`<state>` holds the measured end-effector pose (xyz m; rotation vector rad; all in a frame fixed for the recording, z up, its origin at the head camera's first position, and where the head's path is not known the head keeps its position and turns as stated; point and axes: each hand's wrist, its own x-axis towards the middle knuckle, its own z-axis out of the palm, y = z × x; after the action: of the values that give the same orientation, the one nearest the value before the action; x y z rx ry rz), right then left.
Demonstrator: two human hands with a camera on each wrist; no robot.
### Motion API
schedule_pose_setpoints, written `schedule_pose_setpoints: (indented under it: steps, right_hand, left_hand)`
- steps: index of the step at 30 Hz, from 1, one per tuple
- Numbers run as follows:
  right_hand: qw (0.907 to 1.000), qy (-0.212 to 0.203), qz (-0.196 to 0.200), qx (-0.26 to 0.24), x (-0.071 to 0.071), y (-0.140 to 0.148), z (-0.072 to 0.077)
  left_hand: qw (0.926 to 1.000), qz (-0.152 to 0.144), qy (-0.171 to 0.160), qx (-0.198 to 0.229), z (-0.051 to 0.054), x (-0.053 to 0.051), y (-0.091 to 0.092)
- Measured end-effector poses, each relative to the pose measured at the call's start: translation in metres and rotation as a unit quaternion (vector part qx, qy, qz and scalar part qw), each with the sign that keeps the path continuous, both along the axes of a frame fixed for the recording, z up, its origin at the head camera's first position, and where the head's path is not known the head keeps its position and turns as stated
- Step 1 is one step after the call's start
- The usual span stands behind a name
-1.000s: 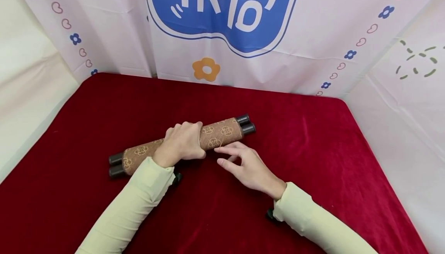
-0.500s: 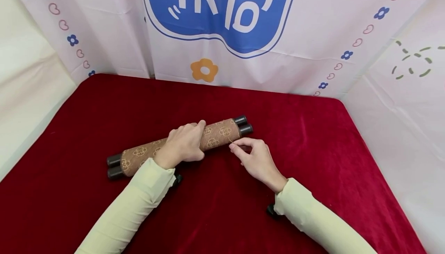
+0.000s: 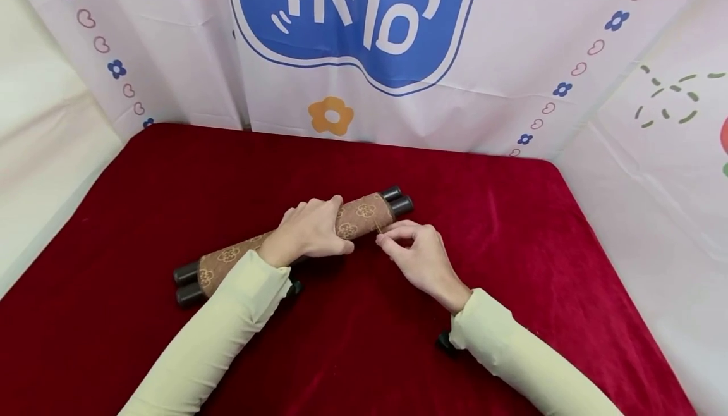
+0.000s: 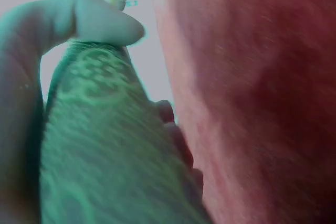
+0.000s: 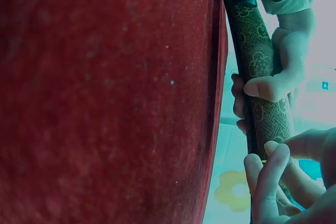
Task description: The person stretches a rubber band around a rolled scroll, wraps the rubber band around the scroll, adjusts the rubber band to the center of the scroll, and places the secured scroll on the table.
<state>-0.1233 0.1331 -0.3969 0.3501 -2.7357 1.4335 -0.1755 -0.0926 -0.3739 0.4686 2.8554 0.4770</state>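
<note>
Wearing pale yellow-green fabric sleeves [image 3: 210, 334] on both arms, with a small black device [image 3: 446, 343] at the right cuff. Pinching a thin yellowish cord [image 3: 379, 229] between the tips of thumb and forefinger of the bare right hand [image 3: 423, 258], just beside the near edge of a scroll rolled in brown cloth with gold flower outlines [image 3: 364, 214]. Gripping this same scroll around its middle with the bare left hand [image 3: 309, 229] — with thumb on the near side and fingers curled round the other. Lies aslant across a bench covered in deep red velvet [image 3: 341, 353], with left end nearer and right end farther; cannot tell whether touching the velvet. Ends at the left in two black cylindrical rod tips [image 3: 190, 293], and at the right in two more. Hangs beyond the bench: a white cloth backdrop [image 3: 188, 74], printed with an orange flower [image 3: 318, 116] below a large blue badge [image 3: 244, 24] with white lettering.
</note>
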Motion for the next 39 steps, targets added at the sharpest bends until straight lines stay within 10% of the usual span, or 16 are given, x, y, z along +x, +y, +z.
schedule_pose_setpoints:
  steps: [39]
  right_hand:
    - [0.9969, -0.048, 0.027, -0.055, -0.002, -0.006, 0.002]
  left_hand:
    - [0.9978, -0.005, 0.062, 0.023, 0.005, -0.002, 0.025]
